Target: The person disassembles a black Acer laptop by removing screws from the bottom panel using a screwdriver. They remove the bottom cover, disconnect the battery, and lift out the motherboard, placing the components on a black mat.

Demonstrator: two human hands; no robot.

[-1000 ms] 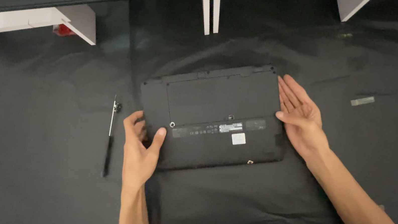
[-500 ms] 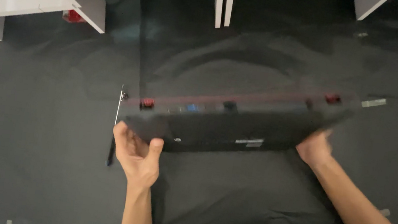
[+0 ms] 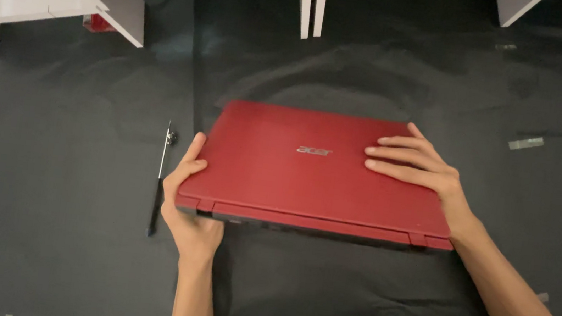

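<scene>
On black cloth [image 3: 67, 153], hands grip red laptop [image 3: 293, 174].

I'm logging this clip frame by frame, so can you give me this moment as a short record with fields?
Setting: black cloth spread as the work surface
Main object: closed red laptop, lid up
Left hand: grips the laptop's left edge, thumb on the lid
Right hand: flat on the lid, fingers spread
Nearby: screwdriver left of the laptop; small grey strip to the right
</scene>
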